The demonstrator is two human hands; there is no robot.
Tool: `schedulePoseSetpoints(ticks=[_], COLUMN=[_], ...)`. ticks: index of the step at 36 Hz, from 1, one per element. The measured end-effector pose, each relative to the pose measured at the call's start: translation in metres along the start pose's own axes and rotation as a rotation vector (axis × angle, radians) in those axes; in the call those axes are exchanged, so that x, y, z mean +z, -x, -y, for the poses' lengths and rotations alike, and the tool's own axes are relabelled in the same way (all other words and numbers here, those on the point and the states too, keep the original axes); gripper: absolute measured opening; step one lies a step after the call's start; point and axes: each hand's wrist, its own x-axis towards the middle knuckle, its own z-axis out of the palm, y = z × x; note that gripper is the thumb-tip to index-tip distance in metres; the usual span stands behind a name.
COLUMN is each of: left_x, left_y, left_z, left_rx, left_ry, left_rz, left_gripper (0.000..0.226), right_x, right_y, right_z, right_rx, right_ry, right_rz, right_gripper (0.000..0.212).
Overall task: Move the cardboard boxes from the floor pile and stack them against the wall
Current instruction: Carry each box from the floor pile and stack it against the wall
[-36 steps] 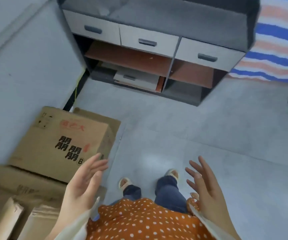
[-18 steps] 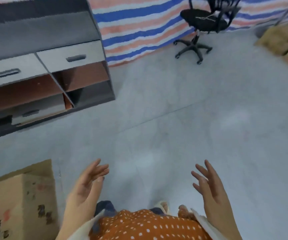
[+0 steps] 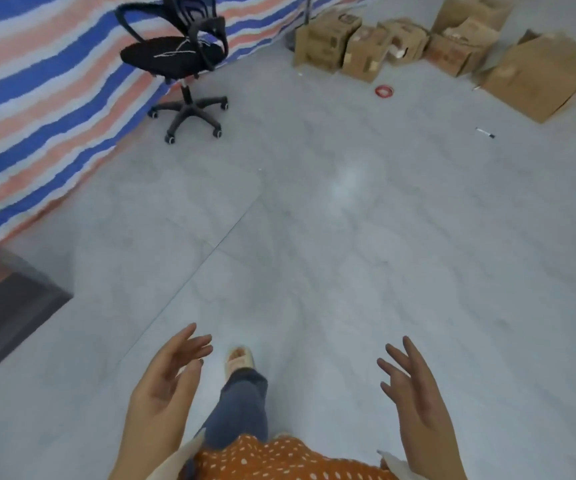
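Head view: both hands empty with fingers loosely spread, left hand and right hand low in frame, while the boxes sit on the floor far ahead and rightward, nearer the right hand.

Six cardboard boxes; one office chair; two hands.

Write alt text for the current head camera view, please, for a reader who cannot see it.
A person's empty left hand and right hand are held open over a grey tiled floor. Ahead lie cardboard boxes, with a black office chair by a striped tarp.
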Motion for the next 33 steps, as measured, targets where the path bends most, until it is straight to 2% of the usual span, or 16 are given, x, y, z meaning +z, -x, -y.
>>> schedulePoseSetpoints(ticks=[2, 5, 10, 13, 17, 20, 23, 27, 30, 33], left_x=[0.014, 0.036, 0.068, 0.084, 0.104, 0.117, 0.126, 0.137, 0.145, 0.157], left_y=[-0.022, -0.060, -0.140, -0.196, -0.264, -0.308, -0.337, -0.372, -0.400, -0.430], left_z=[-0.006, -0.015, -0.034, -0.053, -0.081, -0.089, -0.093, -0.102, -0.107, -0.115], left_rx=[0.006, 0.008, 0.044, 0.065, 0.109, 0.115, 0.099, 0.118, 0.110, 0.106], left_ry=[-0.001, 0.011, -0.002, 0.025, 0.036, 0.031, 0.013, -0.038, -0.056, -0.047], left_rz=[0.044, 0.118, 0.200, 0.249, 0.285, 0.332, 0.375, 0.460, 0.458, 0.433], left_gripper=[0.037, 0.023, 0.033, 0.024, 0.033, 0.025, 0.031, 0.024, 0.024, 0.042], right_x=[-0.003, -0.002, 0.017, 0.031, 0.054, 0.070, 0.079, 0.083, 0.088, 0.092], right_y=[-0.015, -0.042, -0.103, -0.145, -0.203, -0.236, -0.260, -0.293, -0.322, -0.357], right_z=[0.002, 0.007, 0.029, 0.048, 0.077, 0.090, 0.099, 0.111, 0.120, 0.131], right_rx=[0.008, 0.003, -0.027, -0.052, -0.065, -0.038, 0.006, 0.063, 0.092, 0.101], right_ry=[-0.013, -0.010, -0.003, -0.025, -0.063, -0.060, -0.008, 0.048, 0.070, 0.081], right_rz=[-0.052, -0.133, -0.216, -0.270, -0.315, -0.320, -0.338, -0.377, -0.369, -0.354], right_gripper=[0.084, 0.071, 0.061, 0.062, 0.065, 0.079, 0.085, 0.086, 0.090, 0.090])
